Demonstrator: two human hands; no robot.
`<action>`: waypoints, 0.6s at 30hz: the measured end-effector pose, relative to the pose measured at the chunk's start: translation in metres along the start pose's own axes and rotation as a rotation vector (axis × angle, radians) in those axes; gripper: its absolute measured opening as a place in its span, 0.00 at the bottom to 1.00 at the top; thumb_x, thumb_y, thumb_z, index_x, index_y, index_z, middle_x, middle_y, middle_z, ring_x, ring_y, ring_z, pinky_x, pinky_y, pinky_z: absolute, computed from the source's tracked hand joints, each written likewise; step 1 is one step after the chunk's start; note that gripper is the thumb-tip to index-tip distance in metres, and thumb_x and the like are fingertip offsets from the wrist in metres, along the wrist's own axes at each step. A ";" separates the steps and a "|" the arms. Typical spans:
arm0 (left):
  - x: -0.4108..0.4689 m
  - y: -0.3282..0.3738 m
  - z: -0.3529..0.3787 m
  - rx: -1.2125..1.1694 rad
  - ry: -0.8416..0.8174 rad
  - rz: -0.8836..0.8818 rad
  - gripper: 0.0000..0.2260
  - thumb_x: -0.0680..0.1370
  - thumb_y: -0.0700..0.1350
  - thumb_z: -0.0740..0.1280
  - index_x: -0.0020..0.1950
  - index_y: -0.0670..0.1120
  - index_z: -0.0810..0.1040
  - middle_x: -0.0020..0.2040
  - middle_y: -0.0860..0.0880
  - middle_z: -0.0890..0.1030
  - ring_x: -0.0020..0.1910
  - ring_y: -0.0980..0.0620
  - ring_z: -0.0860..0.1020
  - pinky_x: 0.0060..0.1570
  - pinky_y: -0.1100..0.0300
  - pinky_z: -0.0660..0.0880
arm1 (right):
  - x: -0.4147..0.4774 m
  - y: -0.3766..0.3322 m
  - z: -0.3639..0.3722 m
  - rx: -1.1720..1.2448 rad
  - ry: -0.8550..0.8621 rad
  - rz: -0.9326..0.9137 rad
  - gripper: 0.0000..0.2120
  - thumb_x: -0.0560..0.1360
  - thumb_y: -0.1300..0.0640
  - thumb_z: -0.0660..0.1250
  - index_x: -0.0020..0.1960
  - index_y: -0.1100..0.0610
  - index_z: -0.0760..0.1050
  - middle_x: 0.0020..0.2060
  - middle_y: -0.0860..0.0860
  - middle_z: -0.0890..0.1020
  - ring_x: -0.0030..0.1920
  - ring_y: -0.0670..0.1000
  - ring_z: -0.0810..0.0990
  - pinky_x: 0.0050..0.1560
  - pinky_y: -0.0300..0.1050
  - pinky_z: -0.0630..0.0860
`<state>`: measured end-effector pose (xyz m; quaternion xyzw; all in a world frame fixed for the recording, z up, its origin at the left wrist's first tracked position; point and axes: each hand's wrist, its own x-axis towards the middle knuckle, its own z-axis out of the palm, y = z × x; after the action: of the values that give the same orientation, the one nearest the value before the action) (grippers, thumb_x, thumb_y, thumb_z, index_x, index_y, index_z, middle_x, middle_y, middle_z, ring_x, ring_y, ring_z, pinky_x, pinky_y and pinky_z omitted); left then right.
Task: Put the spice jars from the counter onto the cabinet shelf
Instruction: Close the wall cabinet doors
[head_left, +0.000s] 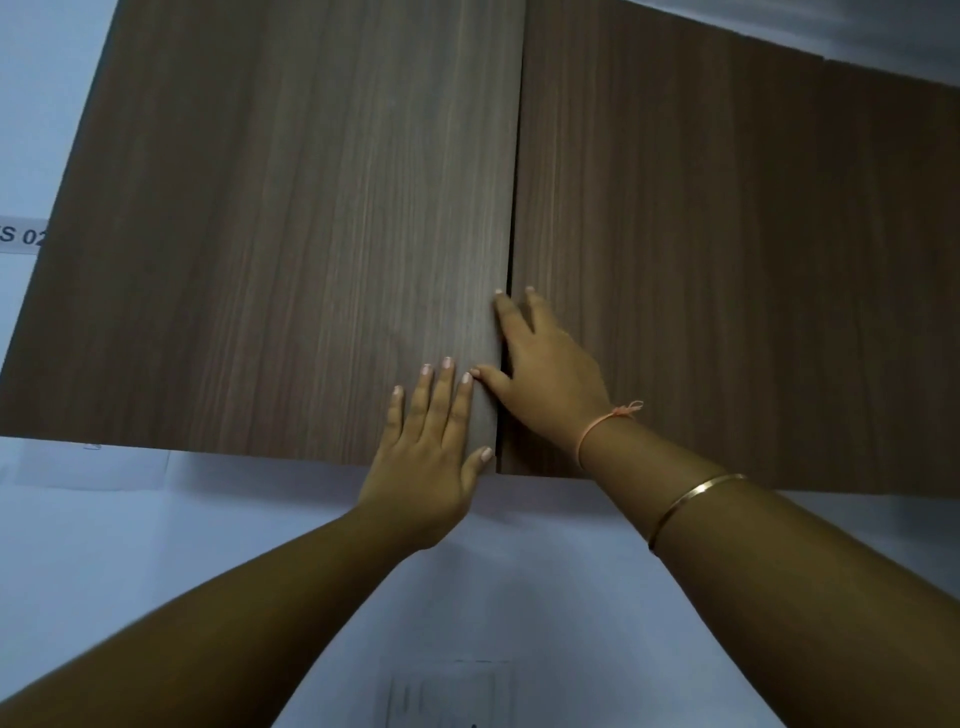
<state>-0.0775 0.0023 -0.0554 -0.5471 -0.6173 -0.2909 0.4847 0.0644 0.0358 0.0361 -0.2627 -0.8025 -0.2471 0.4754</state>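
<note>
A brown wood-grain wall cabinet fills the upper view, with a left door (291, 234) and a right door (727, 270). A narrow dark gap runs between them. My left hand (431, 447) lies flat with straight fingers on the lower right corner of the left door. My right hand (540, 374) is at the gap, thumb and a fingertip on the left door's edge, other fingers spread on the right door. No spice jars, counter or shelf are in view; the cabinet's inside is hidden.
A white wall (156, 519) runs below and left of the cabinet. A paper label (21, 236) with printed letters is stuck at the far left. A faint switch plate (447, 696) sits low on the wall between my forearms.
</note>
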 end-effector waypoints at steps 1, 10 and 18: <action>0.000 -0.001 0.003 0.011 0.006 0.007 0.29 0.77 0.60 0.34 0.71 0.46 0.26 0.72 0.46 0.27 0.72 0.46 0.28 0.69 0.50 0.28 | 0.001 0.000 0.004 -0.023 -0.011 -0.042 0.35 0.78 0.46 0.62 0.78 0.52 0.49 0.77 0.56 0.49 0.72 0.59 0.65 0.63 0.51 0.71; 0.003 -0.010 0.027 0.098 0.040 0.041 0.29 0.78 0.56 0.40 0.75 0.41 0.43 0.76 0.42 0.44 0.75 0.41 0.43 0.72 0.46 0.41 | 0.001 0.007 0.043 -0.059 -0.130 -0.060 0.31 0.81 0.51 0.57 0.78 0.57 0.47 0.78 0.58 0.45 0.78 0.57 0.47 0.72 0.52 0.61; 0.006 -0.014 0.043 0.125 0.041 0.035 0.29 0.79 0.56 0.40 0.75 0.41 0.43 0.77 0.41 0.44 0.76 0.41 0.43 0.73 0.46 0.42 | -0.004 0.015 0.063 -0.074 -0.115 -0.082 0.31 0.82 0.51 0.54 0.78 0.61 0.44 0.77 0.59 0.42 0.78 0.57 0.43 0.74 0.49 0.56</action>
<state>-0.1025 0.0400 -0.0627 -0.5205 -0.6144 -0.2546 0.5355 0.0353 0.0869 0.0080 -0.2607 -0.8289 -0.2803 0.4080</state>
